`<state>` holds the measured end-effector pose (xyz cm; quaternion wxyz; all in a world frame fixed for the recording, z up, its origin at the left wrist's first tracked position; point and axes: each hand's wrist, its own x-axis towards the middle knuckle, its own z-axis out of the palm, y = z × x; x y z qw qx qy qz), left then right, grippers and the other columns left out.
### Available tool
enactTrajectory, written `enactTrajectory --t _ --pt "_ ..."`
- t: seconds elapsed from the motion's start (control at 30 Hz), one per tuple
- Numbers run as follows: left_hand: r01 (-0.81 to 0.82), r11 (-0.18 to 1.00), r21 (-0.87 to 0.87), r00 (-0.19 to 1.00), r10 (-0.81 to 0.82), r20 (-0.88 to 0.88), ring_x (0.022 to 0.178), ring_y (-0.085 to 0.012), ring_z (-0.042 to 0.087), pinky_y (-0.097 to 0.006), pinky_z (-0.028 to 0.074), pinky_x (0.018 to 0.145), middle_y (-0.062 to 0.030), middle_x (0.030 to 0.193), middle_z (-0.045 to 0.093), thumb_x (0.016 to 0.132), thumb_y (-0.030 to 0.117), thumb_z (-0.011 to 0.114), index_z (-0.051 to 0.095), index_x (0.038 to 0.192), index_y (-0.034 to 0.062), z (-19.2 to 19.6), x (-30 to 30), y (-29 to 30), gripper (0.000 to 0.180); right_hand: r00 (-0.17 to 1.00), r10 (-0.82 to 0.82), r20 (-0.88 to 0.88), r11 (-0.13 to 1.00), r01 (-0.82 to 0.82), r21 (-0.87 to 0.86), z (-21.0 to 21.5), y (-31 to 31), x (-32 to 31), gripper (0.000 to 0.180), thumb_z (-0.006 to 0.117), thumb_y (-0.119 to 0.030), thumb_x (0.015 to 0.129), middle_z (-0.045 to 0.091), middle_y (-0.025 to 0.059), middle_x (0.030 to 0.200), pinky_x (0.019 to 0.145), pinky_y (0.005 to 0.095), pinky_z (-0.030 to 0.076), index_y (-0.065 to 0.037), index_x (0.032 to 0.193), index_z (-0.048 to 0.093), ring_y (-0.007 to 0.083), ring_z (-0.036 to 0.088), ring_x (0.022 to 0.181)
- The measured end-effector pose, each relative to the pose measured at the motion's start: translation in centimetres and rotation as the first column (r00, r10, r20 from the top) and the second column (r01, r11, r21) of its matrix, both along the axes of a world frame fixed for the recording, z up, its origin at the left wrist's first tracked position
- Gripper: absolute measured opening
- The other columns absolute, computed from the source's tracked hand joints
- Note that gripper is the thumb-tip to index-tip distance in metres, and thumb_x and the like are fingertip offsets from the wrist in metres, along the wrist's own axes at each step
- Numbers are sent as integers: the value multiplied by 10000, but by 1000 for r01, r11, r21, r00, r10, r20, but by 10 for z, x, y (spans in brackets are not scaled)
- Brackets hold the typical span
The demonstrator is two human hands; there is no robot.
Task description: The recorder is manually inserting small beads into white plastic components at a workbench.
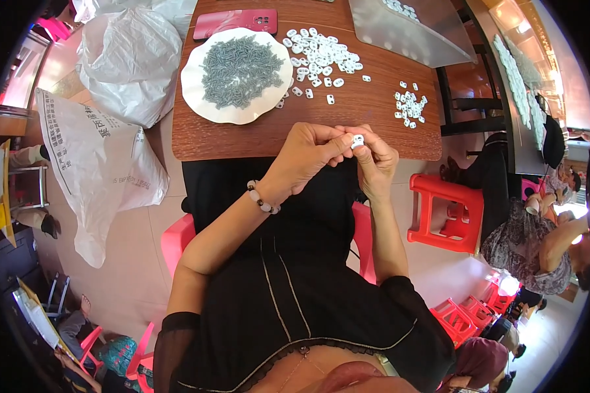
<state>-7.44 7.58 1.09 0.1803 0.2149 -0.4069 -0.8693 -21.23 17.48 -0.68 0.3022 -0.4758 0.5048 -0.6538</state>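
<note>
Head view: where are the hands?

Near the front edge of the table [380, 114], just above the lap. The left hand [314, 154] and right hand [377, 157] meet there, fingers bent.

Are they gripping anything?

Yes, 1 white piece [358, 141], pinched between the fingertips of the 2 hands. Its dark holes show. I cannot tell whether anything else is tucked behind it.

What is on the left wrist?

A beaded bracelet [263, 202].

And past the hands?

Ahead and to the left, a white plate [191, 88] with a wavy rim, holding a heap of grey screws [242, 72], or so they look. A pink-red phone [236, 25] lies just behind it.

More white pieces?

A loose heap [321, 49] touches the plate's right side, with a few strays nearer the hands. A smaller cluster [410, 108] sits near the table's right edge. A grey tray [416, 36] at the back holds some too.

Off the table?

2 white bags [131, 65] on the left, a red stool [442, 213] on the right.
</note>
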Motion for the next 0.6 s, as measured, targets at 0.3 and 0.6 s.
enactTrajectory --t 0.3,0.6 --pt "-16 996 -87 999 19 31 633 -63 532 -183 435 592 -33 760 649 900 175 672 707 869 -15 -4 -2 0 195 987 -92 -131 996 88 -35 -2 -1 2 271 645 -177 910 691 120 968 731 239 499 51 1054 671 122 615 813" --pt "6 998 -66 1000 -5 23 627 -59 529 -184 431 581 -30 746 645 900 181 673 704 843 -7 -7 -3 0 199 975 -112 -191 993 105 -48 -3 0 2 274 646 -172 909 689 106 962 735 243 499 48 1072 666 126 611 832"
